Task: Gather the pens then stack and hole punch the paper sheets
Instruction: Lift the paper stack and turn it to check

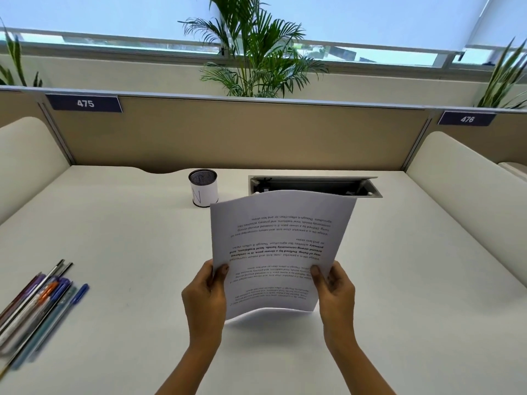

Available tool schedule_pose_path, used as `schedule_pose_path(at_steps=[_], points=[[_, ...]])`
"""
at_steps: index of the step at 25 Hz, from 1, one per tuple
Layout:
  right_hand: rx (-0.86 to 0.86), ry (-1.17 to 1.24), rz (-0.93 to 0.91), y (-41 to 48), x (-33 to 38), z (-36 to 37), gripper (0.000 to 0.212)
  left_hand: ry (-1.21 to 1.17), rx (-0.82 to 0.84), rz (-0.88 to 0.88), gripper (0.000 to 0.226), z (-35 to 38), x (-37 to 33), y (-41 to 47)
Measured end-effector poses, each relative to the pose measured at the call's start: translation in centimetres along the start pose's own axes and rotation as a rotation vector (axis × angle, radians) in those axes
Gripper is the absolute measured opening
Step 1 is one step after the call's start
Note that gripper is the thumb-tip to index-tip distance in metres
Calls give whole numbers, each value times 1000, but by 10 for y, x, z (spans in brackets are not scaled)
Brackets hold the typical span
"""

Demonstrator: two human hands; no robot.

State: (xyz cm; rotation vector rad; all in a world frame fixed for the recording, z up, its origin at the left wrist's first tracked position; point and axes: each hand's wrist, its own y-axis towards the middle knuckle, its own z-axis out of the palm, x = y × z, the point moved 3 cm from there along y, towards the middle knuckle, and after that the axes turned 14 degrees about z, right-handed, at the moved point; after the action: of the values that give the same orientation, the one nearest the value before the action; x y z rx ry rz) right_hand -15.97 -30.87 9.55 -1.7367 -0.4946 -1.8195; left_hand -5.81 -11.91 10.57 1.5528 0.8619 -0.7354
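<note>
Both hands are pinching the paper sheets (281, 249) by their side edges, the left hand (206, 295) and right hand (336, 292) with thumbs on the printed face, holding them upright above the desk (128, 223), probably to square the stack. The pens (40, 303) are lying bunched at the near left, well apart from the mesh cup (203, 191) standing farther back.

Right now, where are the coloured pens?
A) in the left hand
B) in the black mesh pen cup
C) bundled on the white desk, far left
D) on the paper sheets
C: the coloured pens lie on the white desk at far left; the black mesh pen cup stands apart, and the left hand and right hand hold only white printed paper sheets.
</note>
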Motion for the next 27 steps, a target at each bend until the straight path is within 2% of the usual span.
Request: schedule_pose_path(at_steps=[3,6,9,10,12,13,17,20,22,25,27], points=[[-68,-50,-2,2,0,-4,27,-65,-94,-61,15,-5,-1,11],[-152,-24,155,-3,-16,-6,56,-202,-243,-181,13,-8,-3,17],[7,165,327,-10,-30,5,77,-376,-334,-312,19,-3,3,15],[88,230,347,-12,-31,10,77,-428,-332,-340,20,0,5,13],[204,294,306,-17,-24,19,51,-496,-288,-364,21,6,4,8],[210,295,278,-18,-20,21,38,-524,-255,-357,20,6,3,6],[120,329,223,-6,-5,9,33,-672,-55,-237,18,-11,4,18],[34,208,186,4,2,-12,19,-729,14,-153,24,-44,13,41],[-12,116,137,8,5,-22,20,-597,72,-117,27,-63,14,54],[-61,56,58,12,14,-28,23,-200,240,-2,14,-65,7,61],[-79,37,5,14,18,-29,21,-89,231,62,12,-59,4,58]])
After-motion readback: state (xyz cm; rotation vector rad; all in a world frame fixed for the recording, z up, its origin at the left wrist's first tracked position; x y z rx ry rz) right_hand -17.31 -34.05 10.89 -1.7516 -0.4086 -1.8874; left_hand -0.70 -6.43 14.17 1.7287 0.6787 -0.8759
